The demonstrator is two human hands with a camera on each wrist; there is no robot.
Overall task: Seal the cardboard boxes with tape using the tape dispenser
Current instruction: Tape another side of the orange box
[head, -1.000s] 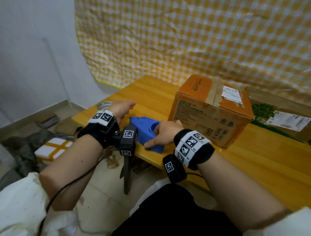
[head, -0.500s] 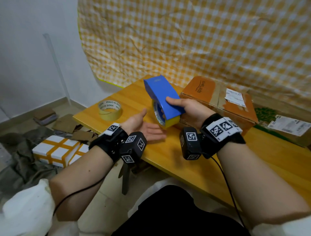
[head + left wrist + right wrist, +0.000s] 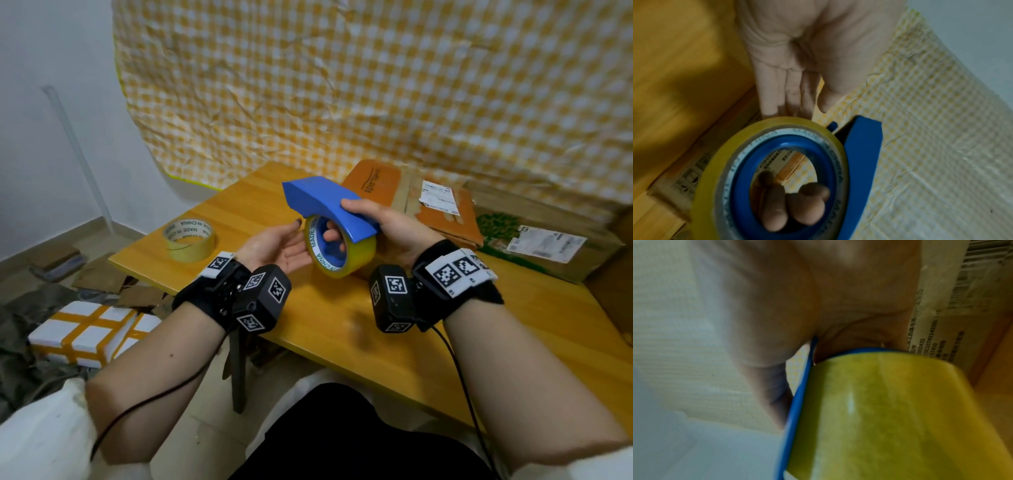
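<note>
A blue tape dispenser (image 3: pixel 325 202) loaded with a yellowish tape roll (image 3: pixel 356 255) is held up above the wooden table (image 3: pixel 342 335). My right hand (image 3: pixel 373 226) grips it, thumb on the blue top and fingers curled through the roll's core (image 3: pixel 789 203). My left hand (image 3: pixel 274 245) lies open, palm up, its straight fingers (image 3: pixel 781 92) reaching the far side of the roll (image 3: pixel 774 162). In the right wrist view the roll (image 3: pixel 890 418) fills the frame below my palm. An orange-brown cardboard box (image 3: pixel 431 209) stands just behind the dispenser.
A spare tape roll (image 3: pixel 189 236) lies on the table's left corner. A larger brown box (image 3: pixel 548 243) with a shipping label sits at the right against the checked cloth (image 3: pixel 342 85). White boxes with orange tape (image 3: pixel 85 334) and cardboard scraps lie on the floor at left.
My right hand lifted the dispenser off the table edge and turned it so the roll faces left. My left hand came off the table and now lies open against the roll.
</note>
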